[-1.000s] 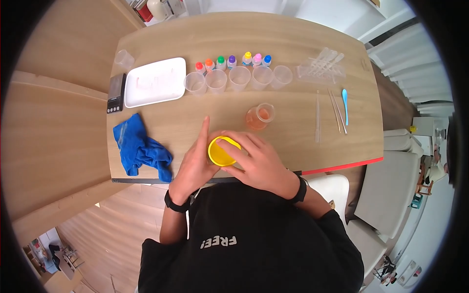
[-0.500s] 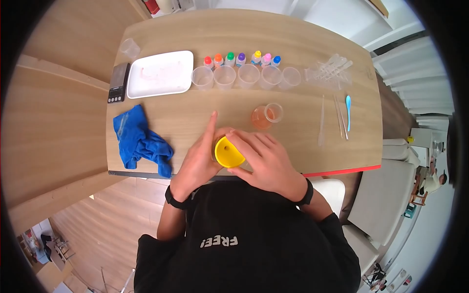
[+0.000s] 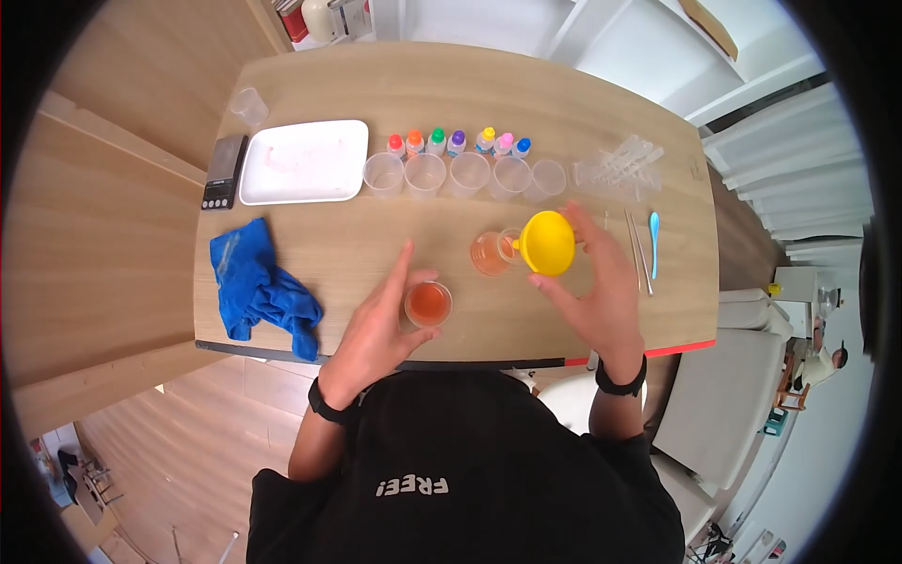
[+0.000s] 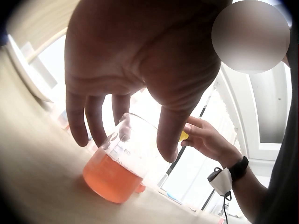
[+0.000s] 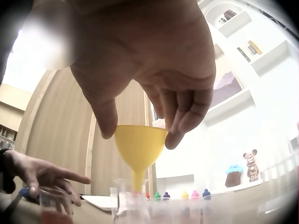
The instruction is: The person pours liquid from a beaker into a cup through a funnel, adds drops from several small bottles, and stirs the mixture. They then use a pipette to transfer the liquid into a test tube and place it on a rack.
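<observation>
A clear beaker (image 3: 428, 304) of orange-red liquid stands near the table's front edge. My left hand (image 3: 376, 331) spans its rim with thumb and fingers on opposite sides, the index finger straight; in the left wrist view the beaker (image 4: 114, 175) shows printed marks. My right hand (image 3: 606, 287) pinches a yellow funnel (image 3: 548, 242) by its rim. The funnel's spout points at the mouth of a flask (image 3: 490, 254) holding orange liquid. In the right wrist view the funnel (image 5: 140, 144) is upright, its spout at the flask's mouth.
Behind stand several clear cups (image 3: 470, 173) and small bottles with coloured caps (image 3: 437, 141). At the left are a white tray (image 3: 305, 162), a black scale (image 3: 224, 174) and a blue cloth (image 3: 263, 287). Plastic droppers (image 3: 620, 169) and a blue spoon (image 3: 654, 246) lie at the right.
My right hand has carried the funnel off the beaker to the flask on the right. The beaker's liquid now shows, and my left hand has stayed beside it.
</observation>
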Available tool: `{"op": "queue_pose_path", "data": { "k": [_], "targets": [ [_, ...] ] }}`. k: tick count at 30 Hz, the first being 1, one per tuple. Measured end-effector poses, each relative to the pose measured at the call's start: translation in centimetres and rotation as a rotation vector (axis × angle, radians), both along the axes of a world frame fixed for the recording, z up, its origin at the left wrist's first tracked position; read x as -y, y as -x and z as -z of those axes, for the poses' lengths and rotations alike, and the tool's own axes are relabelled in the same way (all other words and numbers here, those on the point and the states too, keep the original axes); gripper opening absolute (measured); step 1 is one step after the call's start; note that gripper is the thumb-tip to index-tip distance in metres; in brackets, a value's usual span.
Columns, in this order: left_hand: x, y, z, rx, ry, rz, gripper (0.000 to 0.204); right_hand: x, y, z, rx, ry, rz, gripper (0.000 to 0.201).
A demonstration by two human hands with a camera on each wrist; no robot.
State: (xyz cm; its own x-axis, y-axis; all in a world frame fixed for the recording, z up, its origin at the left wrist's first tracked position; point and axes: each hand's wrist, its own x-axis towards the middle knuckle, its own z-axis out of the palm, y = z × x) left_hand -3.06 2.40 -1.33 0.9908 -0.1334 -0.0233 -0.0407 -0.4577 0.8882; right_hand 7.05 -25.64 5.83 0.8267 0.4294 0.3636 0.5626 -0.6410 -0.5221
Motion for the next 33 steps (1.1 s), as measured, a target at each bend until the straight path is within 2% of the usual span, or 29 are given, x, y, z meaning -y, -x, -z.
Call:
{"op": "queue_pose_path", "data": {
  "k": [2, 5, 12, 15, 17, 18, 21, 23, 25, 28, 33],
  "targets": [
    [0.1, 0.1, 0.0, -0.003, 0.001, -0.001, 0.125, -0.2, -0.1, 0.0, -0.054, 0.092, -0.040, 0.083],
    [0.1, 0.1, -0.1, 0.000, 0.007, 0.008, 0.121, -1.2, -0.5, 0.1, -0.130, 0.094, -0.042, 0.083],
    [0.1, 0.0, -0.3, 0.020, -0.046, 0.031, 0.118, -1.4, -0.6, 0.8, -0.126, 0.099, -0.072, 0.084],
    [0.1, 0.0, -0.3, 0.043, -0.075, 0.039, 0.116, -0.4, 0.7, 0.4, -0.011, 0.045, -0.030, 0.079],
    [0.1, 0.0, -0.2, 0.065, -0.100, 0.030, 0.115, 1.1, 2.1, 0.9, 0.184, -0.001, 0.013, 0.072],
    [0.1, 0.0, 0.0, 0.057, -0.076, 0.036, 0.114, 2.1, 3.3, 1.6, 0.181, -0.011, -0.003, 0.072],
    [-0.1, -0.1, -0.1, 0.042, -0.055, 0.045, 0.113, 2.6, 5.6, 4.8, 0.107, -0.136, -0.094, 0.066],
    [0.7, 0.0, 0.1, 0.020, -0.034, 0.085, 0.112, -0.9, 7.4, 6.0, -0.160, 0.005, -0.138, 0.066],
    [1.2, -0.2, -0.1, 0.050, -0.071, 0.061, 0.111, -2.9, 7.4, 7.2, -0.326, -0.016, -0.135, 0.070],
    [1.8, -0.4, -0.1, 0.021, -0.051, 0.070, 0.110, -5.1, 7.2, 8.0, -0.340, -0.078, -0.175, 0.077],
    [2.6, 0.4, 0.1, -0.014, -0.044, 0.107, 0.111, -5.5, 6.6, 9.5, -0.387, -0.121, -0.188, 0.072]
  ]
}}
